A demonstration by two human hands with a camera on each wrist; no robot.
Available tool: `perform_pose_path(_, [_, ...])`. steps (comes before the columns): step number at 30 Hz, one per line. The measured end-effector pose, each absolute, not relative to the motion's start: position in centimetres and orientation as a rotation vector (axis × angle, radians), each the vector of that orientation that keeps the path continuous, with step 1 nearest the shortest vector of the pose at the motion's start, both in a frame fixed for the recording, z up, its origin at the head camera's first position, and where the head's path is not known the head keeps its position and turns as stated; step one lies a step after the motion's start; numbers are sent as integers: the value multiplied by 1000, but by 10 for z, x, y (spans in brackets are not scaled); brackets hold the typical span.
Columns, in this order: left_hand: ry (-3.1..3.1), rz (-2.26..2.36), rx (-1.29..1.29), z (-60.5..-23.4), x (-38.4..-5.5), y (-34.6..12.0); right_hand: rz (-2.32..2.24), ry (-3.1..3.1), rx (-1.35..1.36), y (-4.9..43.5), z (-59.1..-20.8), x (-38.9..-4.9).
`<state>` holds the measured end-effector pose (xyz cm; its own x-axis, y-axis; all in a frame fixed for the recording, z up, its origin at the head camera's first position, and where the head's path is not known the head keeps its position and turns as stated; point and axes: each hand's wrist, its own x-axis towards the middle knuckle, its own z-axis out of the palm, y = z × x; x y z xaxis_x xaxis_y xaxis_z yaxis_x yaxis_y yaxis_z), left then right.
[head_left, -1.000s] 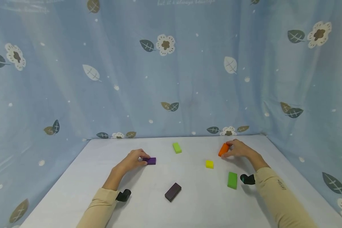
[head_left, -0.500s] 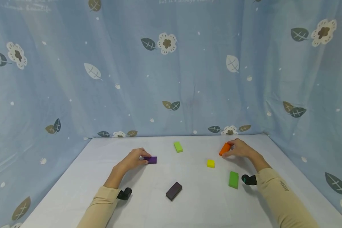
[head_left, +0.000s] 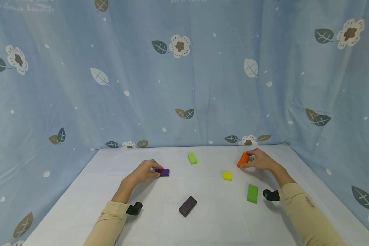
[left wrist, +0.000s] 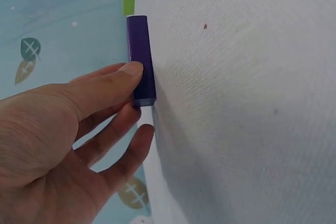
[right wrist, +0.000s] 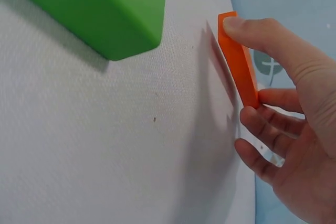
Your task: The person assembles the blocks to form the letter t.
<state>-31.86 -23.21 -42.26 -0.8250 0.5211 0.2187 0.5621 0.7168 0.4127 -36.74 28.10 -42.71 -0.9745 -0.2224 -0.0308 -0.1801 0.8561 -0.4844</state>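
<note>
My left hand (head_left: 145, 171) pinches a purple block (head_left: 163, 172) at its left end. In the left wrist view the thumb lies on one face of that purple block (left wrist: 140, 59), with fingers behind it. Farther right, my right hand (head_left: 259, 160) holds an orange block (head_left: 243, 159) by its ends between thumb and fingers. Seen from the right wrist, the orange block (right wrist: 239, 64) has a shadow alongside it on the white surface, and its far end rests against the fingertips. A yellow block (head_left: 228, 176) lies left of and nearer than the orange one.
On the white tabletop (head_left: 215, 218) lie a light green block (head_left: 192, 158) at the back, a dark brown block (head_left: 188, 206) at front centre and a green block (head_left: 252, 193) near the right forearm. A blue patterned curtain (head_left: 203, 85) hangs behind the table and at its sides.
The orange block has tilted and risen slightly with my right hand, and the right cuff has shifted a little rightward. My left hand keeps its hold on the purple block. The head view shifted slightly.
</note>
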Motion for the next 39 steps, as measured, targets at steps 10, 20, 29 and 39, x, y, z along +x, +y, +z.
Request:
perform_pose_path(10, [-2825,-727,-911,-426,-319,-234,-826,2903,-358,280,-428,-365])
perform_pose_path(20, [-2845,-770,-892,-426,-318,-232,-838,2915,-493,274,-417,-365])
perform_pose_path(29, [-2860,-743,-882,-426,-321,-232,-822,2919,-557,265,-407,-363])
perform_pose_path(39, [-2859,-739,-861,-423,-321,-232,-812,2925,-562,255,-408,-364])
